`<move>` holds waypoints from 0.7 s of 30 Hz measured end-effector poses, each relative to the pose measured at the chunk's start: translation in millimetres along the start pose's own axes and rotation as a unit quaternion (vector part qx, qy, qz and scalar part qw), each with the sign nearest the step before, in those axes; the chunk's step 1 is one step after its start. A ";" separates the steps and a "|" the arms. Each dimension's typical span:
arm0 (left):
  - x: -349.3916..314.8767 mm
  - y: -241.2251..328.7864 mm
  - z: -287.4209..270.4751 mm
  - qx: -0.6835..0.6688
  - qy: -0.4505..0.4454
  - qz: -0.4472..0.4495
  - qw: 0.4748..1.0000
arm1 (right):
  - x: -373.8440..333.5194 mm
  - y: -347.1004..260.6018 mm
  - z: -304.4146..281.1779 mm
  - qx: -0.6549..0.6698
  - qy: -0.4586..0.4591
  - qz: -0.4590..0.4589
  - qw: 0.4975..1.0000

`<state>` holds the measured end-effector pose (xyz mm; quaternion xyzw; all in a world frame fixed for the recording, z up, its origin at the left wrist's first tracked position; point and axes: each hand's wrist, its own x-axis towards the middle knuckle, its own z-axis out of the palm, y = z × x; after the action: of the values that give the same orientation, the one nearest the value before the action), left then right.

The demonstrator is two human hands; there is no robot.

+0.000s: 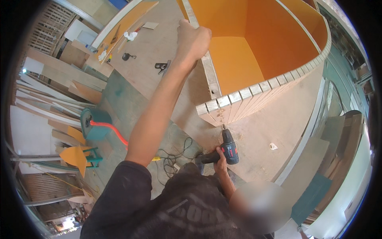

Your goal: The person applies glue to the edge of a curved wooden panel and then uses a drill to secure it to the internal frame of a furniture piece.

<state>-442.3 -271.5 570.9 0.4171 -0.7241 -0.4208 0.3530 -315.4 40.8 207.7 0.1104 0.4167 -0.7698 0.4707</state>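
My right hand is wrapped round the grip of a dark blue and black cordless drill. The drill's tip meets the near end of a curved wooden cabinet, low on its slatted outer face, where small holes or marks show. My left arm reaches forward, and my left hand is closed over the pale top edge of the cabinet's left panel. Inside, the cabinet is orange-yellow. How deep the bit sits cannot be made out.
On the brown work board lie a tape measure, a combination square and crumpled white material. To the left stand a green bucket with an orange hose and stacked boards. Cables tangle near my body.
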 end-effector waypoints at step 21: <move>1.3 -14.9 6.9 0.249 -0.013 0.144 0.957 | 7.8 9.4 -17.6 0.033 0.001 0.051 0.998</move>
<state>-444.2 -275.0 554.9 0.3772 -0.8632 -0.1768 0.2851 -315.8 47.0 187.2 0.1479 0.3858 -0.7579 0.5049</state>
